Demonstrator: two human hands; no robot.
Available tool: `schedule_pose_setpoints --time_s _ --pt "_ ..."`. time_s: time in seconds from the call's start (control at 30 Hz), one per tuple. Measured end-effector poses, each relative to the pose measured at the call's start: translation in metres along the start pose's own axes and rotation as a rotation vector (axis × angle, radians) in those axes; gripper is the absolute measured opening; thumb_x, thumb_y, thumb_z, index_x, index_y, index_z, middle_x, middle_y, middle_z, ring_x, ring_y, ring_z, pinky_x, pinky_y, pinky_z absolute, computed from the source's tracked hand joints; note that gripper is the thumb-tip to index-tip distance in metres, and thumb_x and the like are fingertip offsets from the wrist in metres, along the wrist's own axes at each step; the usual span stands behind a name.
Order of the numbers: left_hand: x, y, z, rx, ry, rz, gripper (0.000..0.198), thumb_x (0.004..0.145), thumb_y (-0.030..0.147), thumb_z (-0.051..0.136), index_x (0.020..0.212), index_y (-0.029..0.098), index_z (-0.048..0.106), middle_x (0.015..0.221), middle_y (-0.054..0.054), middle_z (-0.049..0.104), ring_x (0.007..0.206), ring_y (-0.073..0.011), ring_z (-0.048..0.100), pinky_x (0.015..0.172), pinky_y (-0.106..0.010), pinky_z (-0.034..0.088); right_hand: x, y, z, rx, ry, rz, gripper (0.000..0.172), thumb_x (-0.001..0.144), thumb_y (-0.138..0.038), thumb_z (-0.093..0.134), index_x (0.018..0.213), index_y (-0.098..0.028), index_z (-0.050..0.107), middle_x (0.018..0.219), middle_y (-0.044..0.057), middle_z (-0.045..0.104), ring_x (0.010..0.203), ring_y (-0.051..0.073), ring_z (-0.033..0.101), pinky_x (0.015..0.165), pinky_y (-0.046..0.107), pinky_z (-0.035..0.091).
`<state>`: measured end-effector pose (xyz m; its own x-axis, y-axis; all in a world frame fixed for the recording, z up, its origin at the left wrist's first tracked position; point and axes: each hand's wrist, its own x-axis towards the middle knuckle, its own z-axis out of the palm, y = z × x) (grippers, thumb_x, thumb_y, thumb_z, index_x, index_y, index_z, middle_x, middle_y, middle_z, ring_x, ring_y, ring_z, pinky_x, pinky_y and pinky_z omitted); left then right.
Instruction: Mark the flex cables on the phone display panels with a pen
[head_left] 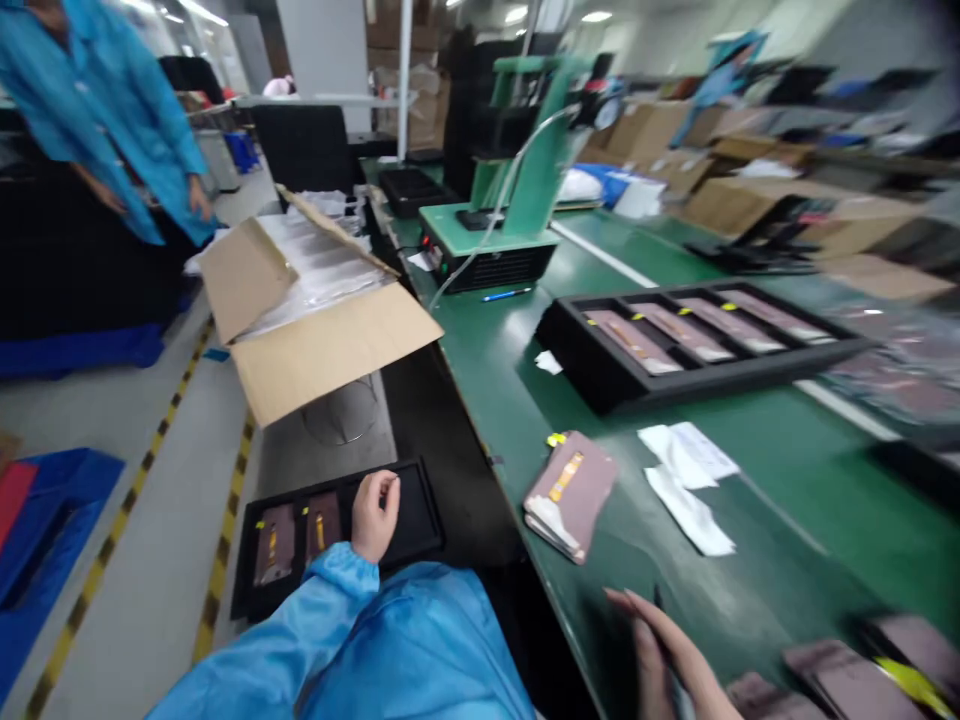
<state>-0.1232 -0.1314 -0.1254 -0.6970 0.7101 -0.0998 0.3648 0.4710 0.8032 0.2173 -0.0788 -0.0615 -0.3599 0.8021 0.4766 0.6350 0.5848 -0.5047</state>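
Observation:
My left hand [375, 515], its fingers curled together, is over a black tray [412, 505] low at the left; anything in its grip is too small to tell. Two brown pieces, a left one [275, 543] and a right one [323, 522], each with a yellow strip, lie in that tray. At the bottom right, my blurred right hand [671, 660] is closed around a thin dark tool, partly hidden by the fingers. Beyond it, a small stack of brown pieces [581, 490] rests near the green table's [510, 390] edge. White paper scraps [690, 500] lie beside the stack.
A black tray [637, 385] with several brown pieces stands on the table. Behind are a green machine [487, 240] and a blue pen [507, 295]. An open carton [330, 345] stands left. More brown pieces [847, 680] lie bottom right. A person in blue [112, 120] stands upper left.

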Motion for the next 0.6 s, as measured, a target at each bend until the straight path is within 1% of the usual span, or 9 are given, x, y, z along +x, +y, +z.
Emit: schedule_pose_setpoints --time_s 0.1,0.13,0.17,0.2,0.27,0.33,0.43,0.5,0.6 --pt "-0.007 0.074 0.013 -0.120 -0.188 0.336 0.023 0.090 0.035 0.049 0.105 0.022 0.061 0.107 -0.006 0.061 0.104 -0.0164 0.055 0.097 -0.031 0.043 0.019 -0.006 0.016 -0.129 0.009 -0.036 0.037 0.097 -0.040 0.043 0.121 -0.015 0.055 0.111 0.011 0.064 0.098 0.025 0.063 0.081 0.036 0.052" --pt "-0.008 0.096 0.017 -0.188 -0.288 0.389 0.026 0.088 0.034 0.052 0.110 0.023 0.060 0.110 -0.006 0.061 0.105 -0.0169 0.054 0.096 -0.032 0.043 0.025 -0.007 0.021 -0.163 0.004 -0.021 0.041 0.097 -0.042 0.042 0.123 -0.014 0.053 0.115 0.012 0.063 0.104 0.026 0.061 0.084 0.039 0.050" --pt "-0.008 0.117 0.022 -0.262 -0.403 0.389 0.032 0.087 0.032 0.054 0.117 0.024 0.057 0.115 -0.006 0.060 0.108 -0.0174 0.054 0.096 -0.033 0.044 0.031 -0.008 0.027 -0.195 -0.007 -0.003 0.043 0.097 -0.044 0.040 0.124 -0.013 0.052 0.118 0.014 0.061 0.109 0.028 0.058 0.087 0.042 0.049" --pt "-0.007 0.135 0.027 -0.331 -0.519 0.343 0.040 0.085 0.030 0.056 0.124 0.023 0.053 0.121 -0.008 0.059 0.110 -0.0181 0.054 0.095 -0.034 0.044 0.036 -0.008 0.032 -0.228 -0.013 0.016 0.044 0.098 -0.046 0.037 0.123 -0.013 0.052 0.119 0.015 0.061 0.112 0.030 0.056 0.088 0.045 0.048" --pt "-0.002 0.163 0.038 -0.409 -0.701 0.178 0.053 0.080 0.025 0.061 0.131 0.019 0.047 0.131 -0.013 0.054 0.115 -0.0196 0.053 0.096 -0.034 0.045 0.046 -0.008 0.041 -0.292 -0.019 0.053 0.044 0.098 -0.045 0.033 0.121 -0.013 0.054 0.120 0.017 0.060 0.116 0.033 0.053 0.090 0.050 0.046" --pt "0.007 0.181 0.047 -0.406 -0.803 0.072 0.058 0.078 0.025 0.063 0.132 0.013 0.046 0.136 -0.018 0.050 0.117 -0.0217 0.054 0.094 -0.034 0.047 0.052 -0.009 0.048 -0.327 -0.026 0.073 0.042 0.099 -0.041 0.033 0.120 -0.013 0.055 0.120 0.018 0.059 0.118 0.034 0.052 0.092 0.051 0.044" --pt "0.018 0.199 0.053 -0.356 -0.882 0.008 0.057 0.075 0.034 0.065 0.125 0.011 0.051 0.136 -0.019 0.049 0.114 -0.0243 0.057 0.084 -0.032 0.049 0.058 -0.015 0.054 -0.310 -0.035 0.097 0.036 0.098 -0.033 0.036 0.119 -0.013 0.057 0.124 0.018 0.058 0.120 0.033 0.051 0.095 0.052 0.042" --pt "0.025 0.209 0.055 -0.309 -0.922 -0.024 0.053 0.072 0.039 0.066 0.116 0.011 0.056 0.129 -0.017 0.056 0.112 -0.0249 0.058 0.078 -0.030 0.048 0.062 -0.020 0.054 -0.290 -0.045 0.130 0.032 0.096 -0.029 0.040 0.119 -0.013 0.057 0.125 0.018 0.057 0.122 0.033 0.049 0.097 0.054 0.040" --pt "0.034 0.222 0.063 -0.201 -0.973 -0.043 0.045 0.068 0.043 0.065 0.101 0.012 0.062 0.108 -0.012 0.068 0.102 -0.0249 0.062 0.068 -0.027 0.045 0.070 -0.029 0.049 -0.256 -0.085 0.200 0.030 0.092 -0.025 0.050 0.120 -0.014 0.056 0.127 0.016 0.057 0.125 0.032 0.047 0.100 0.055 0.038"
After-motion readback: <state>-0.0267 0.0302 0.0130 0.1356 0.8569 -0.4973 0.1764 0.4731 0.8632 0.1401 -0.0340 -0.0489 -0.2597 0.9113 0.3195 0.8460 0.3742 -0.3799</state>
